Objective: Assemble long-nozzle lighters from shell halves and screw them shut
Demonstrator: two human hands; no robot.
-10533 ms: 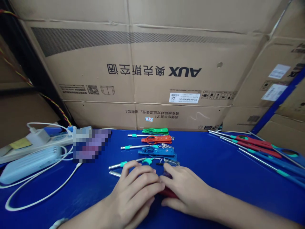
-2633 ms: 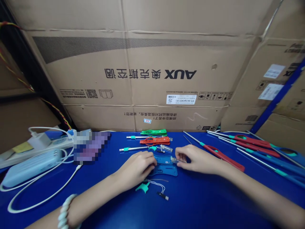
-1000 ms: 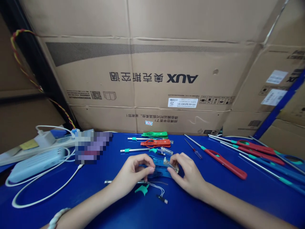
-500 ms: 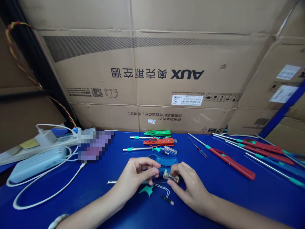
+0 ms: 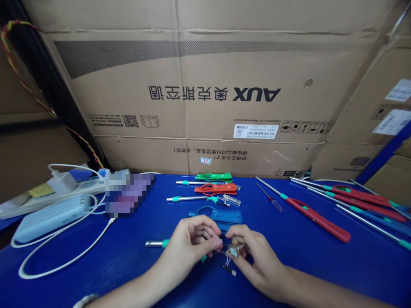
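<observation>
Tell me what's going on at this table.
A person is working with both hands close together over a blue table. The right hand holds a small part with a pale end; the left hand pinches a small piece, too hidden to identify. An open blue casing lies just beyond them. A screwdriver and a red lighter lie to the right.

Tube (image 5: pixel 154 244): shiny mtl | blue shell (image 5: pixel 229 217): smooth plast. | table (image 5: pixel 321 259): glossy | carton (image 5: pixel 208 68): matt cardbd
</observation>
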